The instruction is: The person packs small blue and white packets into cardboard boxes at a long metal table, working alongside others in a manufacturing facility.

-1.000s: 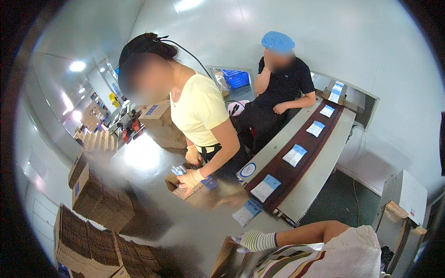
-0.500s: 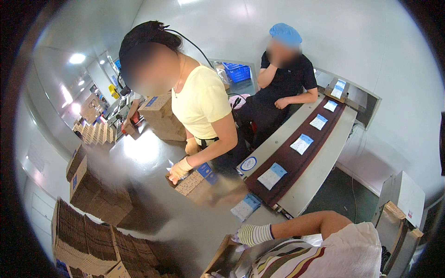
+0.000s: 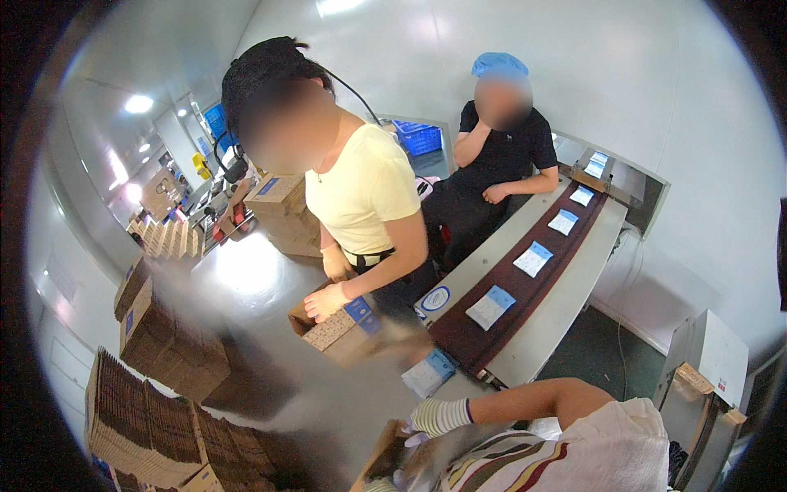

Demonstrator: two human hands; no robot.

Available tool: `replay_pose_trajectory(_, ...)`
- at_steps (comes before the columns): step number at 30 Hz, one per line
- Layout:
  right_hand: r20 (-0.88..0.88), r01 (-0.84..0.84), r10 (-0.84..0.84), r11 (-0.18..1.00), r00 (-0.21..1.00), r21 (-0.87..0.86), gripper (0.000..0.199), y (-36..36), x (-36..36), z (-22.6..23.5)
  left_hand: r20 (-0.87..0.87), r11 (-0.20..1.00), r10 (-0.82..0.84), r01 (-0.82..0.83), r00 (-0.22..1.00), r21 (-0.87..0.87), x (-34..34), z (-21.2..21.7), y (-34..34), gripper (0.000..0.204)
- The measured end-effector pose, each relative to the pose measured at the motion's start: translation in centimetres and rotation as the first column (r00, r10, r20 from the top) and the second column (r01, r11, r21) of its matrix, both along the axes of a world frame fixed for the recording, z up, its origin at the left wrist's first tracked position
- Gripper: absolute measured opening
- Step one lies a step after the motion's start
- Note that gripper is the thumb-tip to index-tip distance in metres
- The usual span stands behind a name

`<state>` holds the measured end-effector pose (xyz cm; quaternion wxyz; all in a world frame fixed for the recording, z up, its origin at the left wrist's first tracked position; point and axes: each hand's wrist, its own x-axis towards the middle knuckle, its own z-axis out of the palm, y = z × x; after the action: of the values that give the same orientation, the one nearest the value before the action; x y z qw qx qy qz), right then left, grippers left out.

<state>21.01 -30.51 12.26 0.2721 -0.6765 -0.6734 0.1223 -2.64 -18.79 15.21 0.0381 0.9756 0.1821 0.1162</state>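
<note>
Gloved right hand [image 3: 434, 416] at cardboard box [image 3: 379, 459].

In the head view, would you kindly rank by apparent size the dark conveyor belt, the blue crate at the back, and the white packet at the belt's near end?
1. Conveyor belt
2. Blue crate
3. White packet, though it lies nearer the camera, so the order of the last two is unsure.

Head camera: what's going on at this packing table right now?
The wearer's gloved hands are low in view at an open cardboard box; which hand is which, and their grip, is unclear. Opposite, a person in a yellow shirt presses a hand on a carton full of small packs. White and blue sachets lie spaced along the dark conveyor belt, beside a seated person in black.
</note>
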Motion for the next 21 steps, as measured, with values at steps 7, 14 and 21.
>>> replay_pose_trajectory(7, 0.073, -0.271, 0.273, 0.962, 0.959, -0.037, 0.044, 0.9, 0.4, 0.8, -0.232, 0.998, 0.017, -0.032, 0.973, -0.063, -0.8, 2.4, -0.1, 0.046)
replay_pose_trajectory(14, 0.118, -0.383, 0.374, 0.921, 0.920, 0.070, 0.037, 0.6, -0.5, 0.8, -0.262, 0.963, 0.050, -0.116, 0.964, -0.245, -1.1, 3.2, -1.5, 0.048)
replay_pose_trajectory(21, 0.244, -0.106, 0.124, 0.991, 0.962, -0.087, 0.021, 2.8, -2.6, 0.9, -0.323, 0.953, 0.035, -0.129, 0.946, -0.273, 0.6, 4.3, -2.1, 0.048)
